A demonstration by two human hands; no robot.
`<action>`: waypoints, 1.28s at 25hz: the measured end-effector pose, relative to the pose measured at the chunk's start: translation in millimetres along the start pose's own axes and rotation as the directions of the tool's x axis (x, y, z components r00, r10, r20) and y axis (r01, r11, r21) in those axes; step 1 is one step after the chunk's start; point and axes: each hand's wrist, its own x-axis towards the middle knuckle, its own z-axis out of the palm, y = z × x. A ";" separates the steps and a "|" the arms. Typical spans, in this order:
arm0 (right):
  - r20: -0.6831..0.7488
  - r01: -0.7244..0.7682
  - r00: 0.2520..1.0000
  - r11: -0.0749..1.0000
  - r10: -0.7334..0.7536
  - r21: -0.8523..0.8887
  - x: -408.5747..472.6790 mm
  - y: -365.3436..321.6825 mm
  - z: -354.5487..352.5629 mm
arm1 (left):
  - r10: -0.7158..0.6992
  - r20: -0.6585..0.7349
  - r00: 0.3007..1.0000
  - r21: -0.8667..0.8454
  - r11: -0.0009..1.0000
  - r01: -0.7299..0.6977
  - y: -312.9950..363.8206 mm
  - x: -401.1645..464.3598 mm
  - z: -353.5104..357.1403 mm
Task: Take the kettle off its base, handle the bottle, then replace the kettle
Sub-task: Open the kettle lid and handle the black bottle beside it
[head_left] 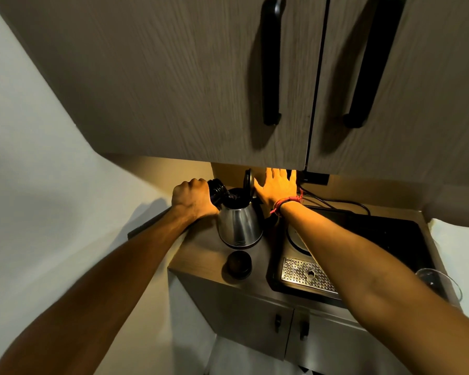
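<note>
Nearest the lens we record two bare forearms, both running up from the lower corners toward the back of the counter (201, 255). The left forearm rises diagonally from lower left; its wrist is bent slightly inward. The left hand (191, 197) is a closed fist, knuckles up, wrapped around a dark bottle (217, 191) that is tipped toward the right, its mouth end over the open top of the kettle (240, 220). The right forearm crosses over the black tray (385, 234) from lower right; a red thread band (286, 203) circles the wrist. The right hand (278, 186) is flat, fingers straight and spread, palm facing away from us, beside the raised kettle lid (248, 180); we cannot tell whether it touches the lid (nothing is clasped in it).

The kettle is steel, standing upright on the counter left of the tray, lid hinged up. Its round base (298, 239) sits apart, inside the tray, partly hidden by the right forearm. A perforated metal grate (303, 273) lies at the tray's near edge. A small dark cap (238, 262) lies on the counter just in front of the kettle. A clear glass (436, 282) stands at the far right. Cabinet doors (201, 77) with black handles fill the upper frame.
</note>
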 end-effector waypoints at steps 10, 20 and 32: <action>-0.011 -0.002 1.000 1.000 0.002 0.011 -0.3 1.2 2.1 | 0.032 0.028 0.999 0.059 0.998 -0.034 -3.6 6.0 -0.9; -0.004 0.002 1.000 1.000 -0.002 0.005 0.5 0.9 2.9 | -0.055 0.033 0.998 -0.107 0.993 0.058 1.2 11.7 8.5; 0.170 0.114 0.970 0.945 -0.173 0.307 3.9 -25.6 6.3 | -0.407 0.206 0.890 -0.893 0.293 0.341 -27.3 -27.3 79.5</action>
